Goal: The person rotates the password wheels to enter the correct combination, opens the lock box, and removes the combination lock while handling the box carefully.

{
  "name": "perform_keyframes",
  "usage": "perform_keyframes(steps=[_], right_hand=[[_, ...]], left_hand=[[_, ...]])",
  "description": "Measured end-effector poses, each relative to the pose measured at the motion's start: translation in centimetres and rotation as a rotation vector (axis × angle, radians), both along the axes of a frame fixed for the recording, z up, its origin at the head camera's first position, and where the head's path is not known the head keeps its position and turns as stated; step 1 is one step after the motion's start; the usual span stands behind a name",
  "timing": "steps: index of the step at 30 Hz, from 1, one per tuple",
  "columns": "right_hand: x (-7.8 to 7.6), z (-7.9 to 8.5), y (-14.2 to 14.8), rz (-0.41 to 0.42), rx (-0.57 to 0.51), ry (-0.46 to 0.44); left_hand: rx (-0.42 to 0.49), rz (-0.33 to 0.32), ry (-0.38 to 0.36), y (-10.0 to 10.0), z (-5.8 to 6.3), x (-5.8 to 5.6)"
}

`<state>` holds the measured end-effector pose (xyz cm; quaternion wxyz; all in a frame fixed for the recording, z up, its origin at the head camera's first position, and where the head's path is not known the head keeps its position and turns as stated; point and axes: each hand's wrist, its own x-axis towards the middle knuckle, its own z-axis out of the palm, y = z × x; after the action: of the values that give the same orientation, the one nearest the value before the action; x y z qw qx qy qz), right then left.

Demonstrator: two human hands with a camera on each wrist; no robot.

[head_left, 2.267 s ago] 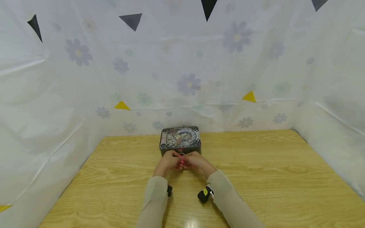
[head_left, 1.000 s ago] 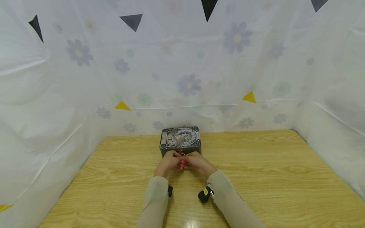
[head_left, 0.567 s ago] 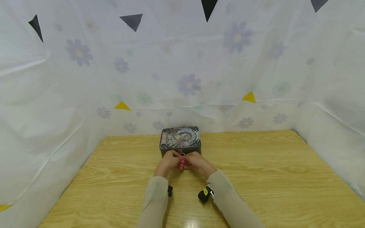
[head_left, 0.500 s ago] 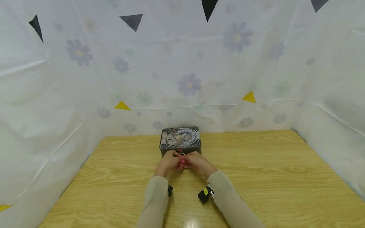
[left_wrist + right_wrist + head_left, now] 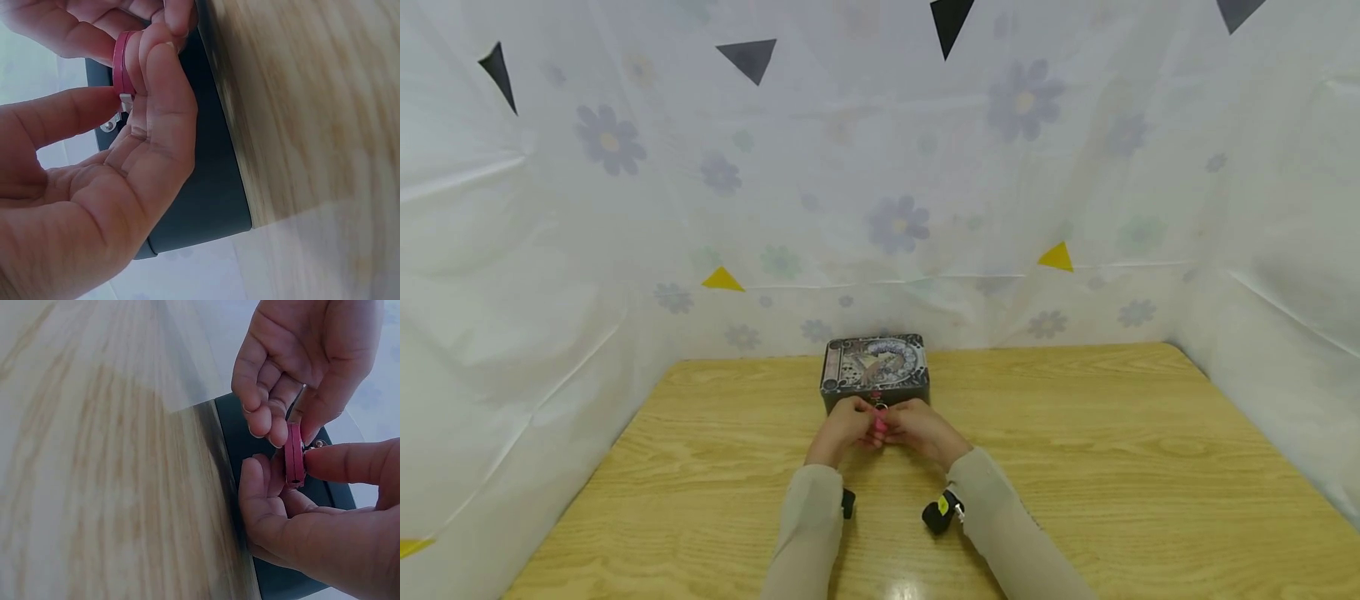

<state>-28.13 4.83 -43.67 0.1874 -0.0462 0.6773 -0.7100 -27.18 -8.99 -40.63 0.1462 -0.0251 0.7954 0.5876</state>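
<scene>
Pink and small, a rounded piece (image 5: 880,420) sits between the person's two hands, pinched from either side. The left hand (image 5: 842,427) has its thumb on one edge of it and its fingers bent in against it; the right hand (image 5: 922,427) mirrors that, thumb and curled fingers clamped on the same piece. Seen from the wrists, it is a thin, layered thing held on edge, its far parts covered by fingertips. Just beyond the fingers, a metal ring (image 5: 882,407) shows above the pink, right at the front of a dark tin box (image 5: 876,364). Whether the ring passes through anything, I cannot tell. A small metal fitting (image 5: 109,125) shows on the box close to the left thumb.

The box lies flat directly ahead of both hands, its lid printed with an ornate picture. Under them and well out to either side runs the wood-grained bench (image 5: 1112,442). Behind each hand comes a pale sleeve (image 5: 808,517), with a black device (image 5: 937,513) at the wrist. Past the box, a white flowered sheet (image 5: 880,150) hangs, dotted with yellow triangles (image 5: 1057,257) and dark triangles (image 5: 749,58).
</scene>
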Motion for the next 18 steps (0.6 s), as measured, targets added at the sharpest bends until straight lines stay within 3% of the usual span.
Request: perform_keyframes(steps=[18], right_hand=[[-0.05,-0.49,-0.53,-0.053,-0.047,-0.027]], left_hand=[[0.015,0.007,0.005,-0.01,0.15,0.22]])
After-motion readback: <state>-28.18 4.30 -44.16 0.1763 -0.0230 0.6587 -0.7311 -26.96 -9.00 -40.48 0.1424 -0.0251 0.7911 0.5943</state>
